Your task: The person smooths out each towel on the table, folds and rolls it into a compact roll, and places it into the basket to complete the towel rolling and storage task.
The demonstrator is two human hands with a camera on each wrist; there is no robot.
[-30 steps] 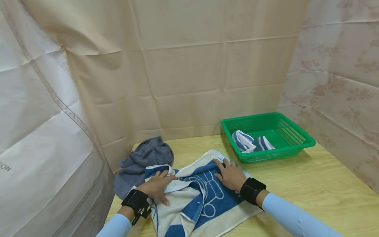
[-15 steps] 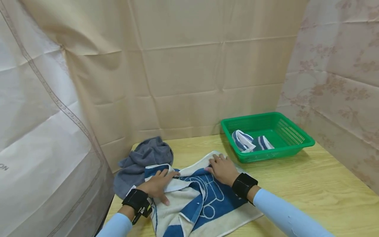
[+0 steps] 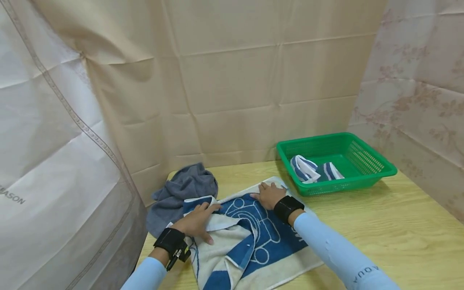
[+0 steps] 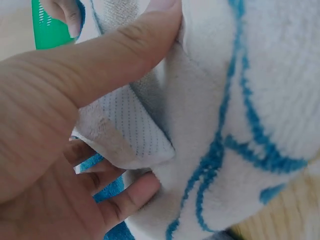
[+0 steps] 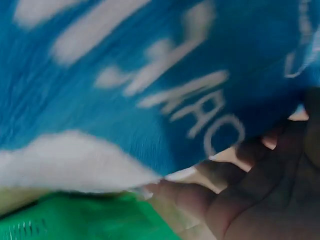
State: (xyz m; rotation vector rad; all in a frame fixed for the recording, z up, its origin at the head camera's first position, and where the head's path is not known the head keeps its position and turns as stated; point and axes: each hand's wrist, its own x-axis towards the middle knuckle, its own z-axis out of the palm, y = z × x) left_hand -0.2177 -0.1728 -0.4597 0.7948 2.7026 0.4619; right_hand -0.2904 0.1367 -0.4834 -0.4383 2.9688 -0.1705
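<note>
Blue-and-white towelling lies rumpled under the 2 hands I'm watching; bunching hides the towel's (image 3: 286, 251) long axis from me. Beyond and right of the right hand (image 3: 270, 196) sits a green basket (image 3: 348, 185). That hand's fingers reach the far edge; I cannot tell whether they pinch it. I see the left hand (image 3: 193, 221) resting on the bunched side, thumb apart from fingers, nearer the folded flap (image 3: 240, 253) just right of its thumb.
</note>
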